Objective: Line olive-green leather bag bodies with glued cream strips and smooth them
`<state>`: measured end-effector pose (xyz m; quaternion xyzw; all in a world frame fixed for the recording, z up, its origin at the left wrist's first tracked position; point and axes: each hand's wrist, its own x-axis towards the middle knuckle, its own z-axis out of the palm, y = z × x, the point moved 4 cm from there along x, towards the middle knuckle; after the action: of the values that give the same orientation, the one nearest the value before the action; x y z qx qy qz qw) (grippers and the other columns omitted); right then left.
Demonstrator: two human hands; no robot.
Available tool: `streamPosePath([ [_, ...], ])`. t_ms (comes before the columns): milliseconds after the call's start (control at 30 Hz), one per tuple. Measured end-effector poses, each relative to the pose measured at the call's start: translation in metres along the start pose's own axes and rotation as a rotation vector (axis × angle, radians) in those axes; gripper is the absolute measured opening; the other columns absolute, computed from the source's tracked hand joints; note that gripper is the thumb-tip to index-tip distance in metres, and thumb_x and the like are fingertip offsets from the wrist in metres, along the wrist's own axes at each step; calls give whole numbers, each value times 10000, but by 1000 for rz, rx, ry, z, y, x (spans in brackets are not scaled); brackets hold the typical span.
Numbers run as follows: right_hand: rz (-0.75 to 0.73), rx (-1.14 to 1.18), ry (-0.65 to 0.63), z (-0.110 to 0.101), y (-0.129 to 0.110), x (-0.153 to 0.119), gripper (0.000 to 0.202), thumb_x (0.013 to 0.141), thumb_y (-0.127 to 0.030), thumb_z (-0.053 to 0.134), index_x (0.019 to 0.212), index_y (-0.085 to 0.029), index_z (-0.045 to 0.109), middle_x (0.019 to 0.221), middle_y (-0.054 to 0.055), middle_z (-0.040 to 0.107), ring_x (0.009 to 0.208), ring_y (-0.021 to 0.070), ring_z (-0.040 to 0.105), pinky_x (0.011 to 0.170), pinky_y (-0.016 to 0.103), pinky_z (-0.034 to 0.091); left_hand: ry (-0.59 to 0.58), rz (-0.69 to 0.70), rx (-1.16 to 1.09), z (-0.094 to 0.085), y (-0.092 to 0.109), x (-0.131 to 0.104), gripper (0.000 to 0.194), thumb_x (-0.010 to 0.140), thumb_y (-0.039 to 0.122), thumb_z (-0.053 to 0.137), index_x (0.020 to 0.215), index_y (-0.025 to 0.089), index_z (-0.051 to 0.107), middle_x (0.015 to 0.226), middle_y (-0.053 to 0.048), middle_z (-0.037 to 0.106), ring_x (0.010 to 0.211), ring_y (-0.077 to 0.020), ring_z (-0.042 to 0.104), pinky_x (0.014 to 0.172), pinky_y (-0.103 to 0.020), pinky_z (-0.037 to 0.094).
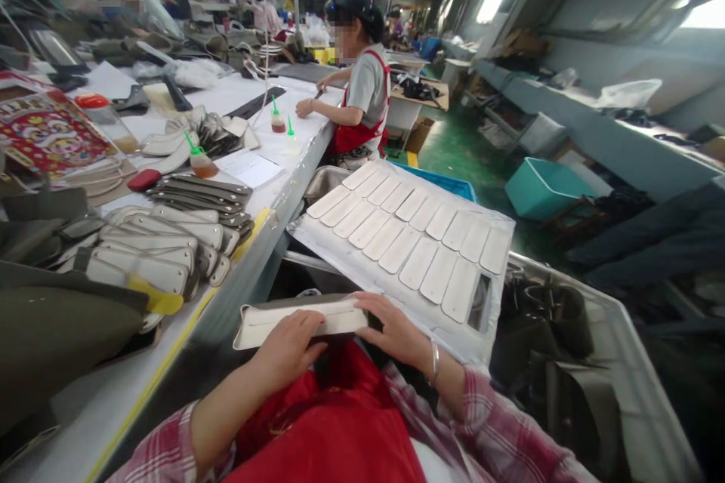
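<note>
A long cream strip-like bag piece (pixel 261 324) with a dark grey-olive edge along its top lies across my lap. My left hand (pixel 288 347) presses on its middle from the near side, fingers laid over the pale face. On the right end, my right hand (pixel 393 328) grips it, thumb below and fingers over the top. Just beyond my hands, a white board (pixel 487 317) carries two rows of cream rounded strips (pixel 416 264). Left of me, a pile of similar cream pieces with dark backs (pixel 150 253) covers the table edge.
The white worktable (pixel 294 166) bears glue bottles with green tips (pixel 201 162), dark strips (pixel 198 192) and a red patterned box (pixel 50 128). A co-worker in a red apron (pixel 365 98) works farther along. At right stand a bin of dark pieces (pixel 634 362) and a teal crate (pixel 547 189).
</note>
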<state>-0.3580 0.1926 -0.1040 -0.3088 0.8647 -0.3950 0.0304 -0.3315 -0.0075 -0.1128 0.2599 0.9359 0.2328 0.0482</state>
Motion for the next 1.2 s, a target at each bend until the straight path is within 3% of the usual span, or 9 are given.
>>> streamPosePath([
  [100, 26, -36, 133, 17, 4, -27, 239, 795, -299, 571, 1013, -202, 569, 1250, 98, 486, 1187, 213, 409, 1003, 411, 337, 17, -36, 48, 10, 9, 5, 163, 802, 247, 551, 952, 185, 527, 972, -53, 580, 938, -216, 503, 804, -346, 390],
  [200, 23, -67, 222, 33, 9, -29, 96, 821, -249, 535, 861, -204, 611, 1181, 74, 540, 1189, 199, 403, 1028, 412, 305, 28, -23, 91, 12, 11, 7, 84, 843, 249, 501, 873, 194, 557, 970, -37, 587, 941, -203, 491, 794, -330, 365],
  [433, 41, -90, 297, 39, 11, -27, 115, 827, -239, 522, 807, -214, 633, 1134, 60, 575, 1168, 203, 421, 1039, 428, 282, 44, -26, 135, 15, 11, 8, 131, 872, 252, 457, 874, 201, 578, 1032, -25, 584, 958, -196, 474, 793, -335, 343],
  [700, 187, -172, 383, 44, -2, -24, 121, 790, -180, 513, 722, -195, 612, 1199, 87, 516, 1196, 226, 388, 1035, 426, 281, 30, -104, 197, 14, 20, 14, 122, 855, 211, 443, 830, 203, 562, 1008, -24, 557, 945, -211, 454, 764, -352, 330],
  [833, 321, -125, 433, 46, 0, -24, 100, 784, -210, 514, 857, -183, 577, 1264, 110, 450, 1201, 226, 380, 999, 410, 319, 34, -166, 233, 14, 22, 16, 93, 831, 200, 464, 831, 205, 557, 998, -21, 546, 942, -212, 450, 748, -350, 328],
  [933, 518, -85, 469, 44, 10, -30, 285, 736, -320, 576, 966, -166, 509, 1111, 115, 532, 1027, 224, 497, 870, 372, 407, 40, -187, 250, 14, 22, 18, 92, 824, 209, 464, 832, 201, 555, 997, -22, 540, 933, -214, 448, 737, -352, 328],
  [1000, 678, -46, 389, 46, 19, -33, 301, 710, -424, 593, 851, -168, 520, 856, 61, 590, 771, 190, 546, 686, 309, 435, 42, -189, 253, 14, 22, 19, 102, 825, 215, 455, 840, 201, 555, 1002, -25, 536, 923, -214, 447, 730, -353, 328],
  [1067, 779, 84, 221, 53, 26, -34, 339, 743, -499, 537, 664, -169, 520, 613, 15, 552, 558, 140, 499, 539, 260, 382, 38, -190, 247, 15, 21, 20, 109, 825, 218, 450, 844, 203, 557, 1003, -28, 533, 915, -214, 447, 724, -351, 328],
  [1200, 894, 535, 5, 69, 25, -30, 489, 844, -500, 376, 546, -146, 535, 419, -6, 483, 348, 84, 415, 402, 222, 294, 26, -199, 230, 14, 19, 22, 112, 820, 224, 450, 838, 197, 557, 1001, -34, 528, 904, -215, 448, 716, -350, 329],
])
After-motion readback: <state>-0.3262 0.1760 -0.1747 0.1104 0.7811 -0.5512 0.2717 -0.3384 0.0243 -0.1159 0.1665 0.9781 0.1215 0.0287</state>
